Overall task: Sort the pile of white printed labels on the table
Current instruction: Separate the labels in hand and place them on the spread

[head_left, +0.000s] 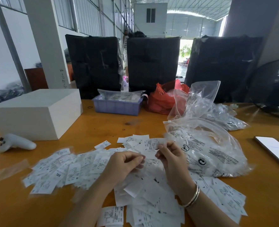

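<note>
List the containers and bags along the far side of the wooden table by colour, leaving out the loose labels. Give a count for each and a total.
White rectangular box: 1
Purple plastic crate: 1
Red plastic bag: 1
Large black wrapped bales behind the table: 3
Total: 6

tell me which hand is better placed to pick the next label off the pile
Left, probably. The right hand already pinches a label raised above the pile, so it is occupied. The left hand sits low over the labels; its fingers are curled, and whether they hold anything is unclear.
</note>
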### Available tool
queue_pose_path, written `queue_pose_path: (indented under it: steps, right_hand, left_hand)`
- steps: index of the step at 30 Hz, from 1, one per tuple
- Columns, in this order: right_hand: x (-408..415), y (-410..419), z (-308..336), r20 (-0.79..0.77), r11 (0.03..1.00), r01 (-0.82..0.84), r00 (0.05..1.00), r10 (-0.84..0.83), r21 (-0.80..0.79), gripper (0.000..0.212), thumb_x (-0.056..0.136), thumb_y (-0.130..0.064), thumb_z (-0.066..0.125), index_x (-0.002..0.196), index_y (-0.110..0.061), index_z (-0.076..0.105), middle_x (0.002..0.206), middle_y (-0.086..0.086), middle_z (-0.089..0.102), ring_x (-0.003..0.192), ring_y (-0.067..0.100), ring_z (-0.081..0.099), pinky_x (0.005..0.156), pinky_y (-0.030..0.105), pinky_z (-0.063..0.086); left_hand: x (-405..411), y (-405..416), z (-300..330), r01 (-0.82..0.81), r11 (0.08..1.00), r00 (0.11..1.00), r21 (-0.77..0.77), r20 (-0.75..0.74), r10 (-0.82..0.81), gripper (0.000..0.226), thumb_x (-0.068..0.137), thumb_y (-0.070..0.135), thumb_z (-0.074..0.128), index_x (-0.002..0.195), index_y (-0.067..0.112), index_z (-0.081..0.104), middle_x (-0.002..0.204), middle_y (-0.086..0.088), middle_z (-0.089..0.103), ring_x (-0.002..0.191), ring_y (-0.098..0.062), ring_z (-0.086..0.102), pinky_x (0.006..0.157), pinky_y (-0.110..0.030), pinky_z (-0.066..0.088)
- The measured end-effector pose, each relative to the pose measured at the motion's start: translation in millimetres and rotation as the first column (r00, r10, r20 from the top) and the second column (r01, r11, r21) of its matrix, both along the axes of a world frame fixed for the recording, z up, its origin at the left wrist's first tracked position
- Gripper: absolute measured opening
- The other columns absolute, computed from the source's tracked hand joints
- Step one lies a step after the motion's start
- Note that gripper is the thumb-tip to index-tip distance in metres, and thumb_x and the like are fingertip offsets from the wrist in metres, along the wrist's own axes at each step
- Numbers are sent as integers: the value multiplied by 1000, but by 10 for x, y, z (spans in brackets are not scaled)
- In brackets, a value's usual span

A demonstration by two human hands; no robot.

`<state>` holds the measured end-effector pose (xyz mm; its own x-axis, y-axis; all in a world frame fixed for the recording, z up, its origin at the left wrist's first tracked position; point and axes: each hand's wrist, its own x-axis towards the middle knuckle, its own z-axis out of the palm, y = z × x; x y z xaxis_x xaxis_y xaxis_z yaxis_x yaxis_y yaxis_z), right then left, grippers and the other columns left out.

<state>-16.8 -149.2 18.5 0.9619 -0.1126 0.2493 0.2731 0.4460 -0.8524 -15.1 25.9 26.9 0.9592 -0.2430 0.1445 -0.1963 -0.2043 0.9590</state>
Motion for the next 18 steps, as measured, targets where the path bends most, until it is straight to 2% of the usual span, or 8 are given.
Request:
queue_pose_path:
  steps: [3, 9, 18]
  right_hand:
    - [0, 4, -11, 24, 999, -26, 999, 27, -22, 8, 71, -17, 70, 68, -24, 69, 65, 2, 61, 60, 13, 57, 62, 22, 51]
    - [16, -2, 2, 38, 992, -65, 997, 62, 104, 14, 73, -10, 66, 65, -21, 68, 64, 2, 59, 57, 12, 56, 59, 21, 50]
    - [2, 9, -4, 34, 998, -64, 997, 63, 28, 4, 72, -10, 66, 73, -11, 63, 63, 6, 59, 59, 14, 57, 60, 23, 52]
  left_hand:
    - [-17, -11, 25, 33, 999, 999, -31, -41, -34, 11, 88, 12, 64, 92, 16, 73, 83, 1, 76, 75, -15, 72, 65, -19, 55]
    - [-43, -10, 57, 27, 997, 994, -73, -107, -35, 10, 88, 15, 64, 92, 15, 74, 82, 0, 76, 72, -13, 72, 64, -17, 54]
    - [-54, -5, 67, 39, 999, 992, -35, -115, -42, 11, 89, 16, 65, 92, 18, 75, 84, 2, 76, 72, -11, 72, 63, -13, 52]
